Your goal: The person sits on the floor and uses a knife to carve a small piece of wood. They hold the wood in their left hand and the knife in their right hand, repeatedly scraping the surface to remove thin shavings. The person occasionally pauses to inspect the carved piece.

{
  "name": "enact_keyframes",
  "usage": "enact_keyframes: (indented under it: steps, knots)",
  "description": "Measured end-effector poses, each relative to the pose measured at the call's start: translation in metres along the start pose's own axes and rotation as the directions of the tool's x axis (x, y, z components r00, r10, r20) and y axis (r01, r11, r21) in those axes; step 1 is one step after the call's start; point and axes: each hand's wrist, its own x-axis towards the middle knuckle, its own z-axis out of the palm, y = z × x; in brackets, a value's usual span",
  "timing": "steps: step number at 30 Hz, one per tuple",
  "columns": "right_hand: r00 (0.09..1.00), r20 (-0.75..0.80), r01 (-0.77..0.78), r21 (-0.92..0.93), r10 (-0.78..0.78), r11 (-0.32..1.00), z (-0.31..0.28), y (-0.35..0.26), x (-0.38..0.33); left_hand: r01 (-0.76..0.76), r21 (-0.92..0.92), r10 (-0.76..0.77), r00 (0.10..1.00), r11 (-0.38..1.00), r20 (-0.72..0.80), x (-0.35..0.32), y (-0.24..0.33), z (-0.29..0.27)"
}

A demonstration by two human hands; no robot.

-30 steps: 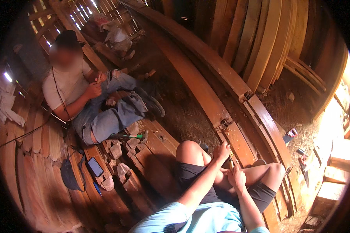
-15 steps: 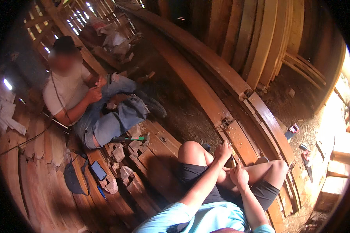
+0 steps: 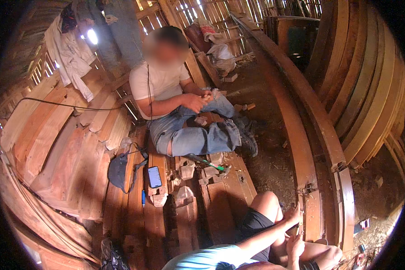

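My left hand (image 3: pixel 293 214) is closed in front of my raised knee, beside the end of a long brown beam (image 3: pixel 313 216). Closer to me, my right hand (image 3: pixel 295 246) is also closed, its fist upright below the left one. A thin, pale strip shows between the two hands; I cannot make out what it is or which hand grips it. The beam beside them has a notched joint (image 3: pixel 307 188) with wood chips around it. A second beam (image 3: pixel 345 207) runs alongside, on the right.
Another person (image 3: pixel 164 90) sits across from me, hands together. Near them lie a green-handled hammer (image 3: pixel 211 164), a phone (image 3: pixel 155 177), a blue pen (image 3: pixel 143 198) and a dark cap-like bag (image 3: pixel 121 171). Notched timbers (image 3: pixel 186 216) lie to my left; curved planks (image 3: pixel 369 90) lean at right.
The view has swung left, so the scene sits further right and the seated person nearer the middle. My hands remain close together, both closed. The hammer and phone lie where they were.
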Motion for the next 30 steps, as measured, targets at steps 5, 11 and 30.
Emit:
enact_keyframes:
  steps: [5, 11, 30]
  knots:
    - [0.996, -0.074, -0.05, -0.019, 0.048, 0.999, 0.016, 0.027, 0.019, -0.05, -0.15, 0.031, 0.991, 0.987, -0.129, 0.006, 0.015, 0.016]
    - [0.994, -0.053, 0.102, 0.042, -0.099, 0.994, 0.033, 0.02, 0.01, -0.016, -0.095, 0.003, 0.99, 0.995, -0.139, 0.014, -0.048, 0.058]
    - [0.989, -0.042, 0.149, 0.123, -0.145, 0.981, 0.032, 0.031, 0.033, -0.014, -0.117, 0.01, 0.999, 0.993, -0.036, 0.024, -0.02, 0.041]
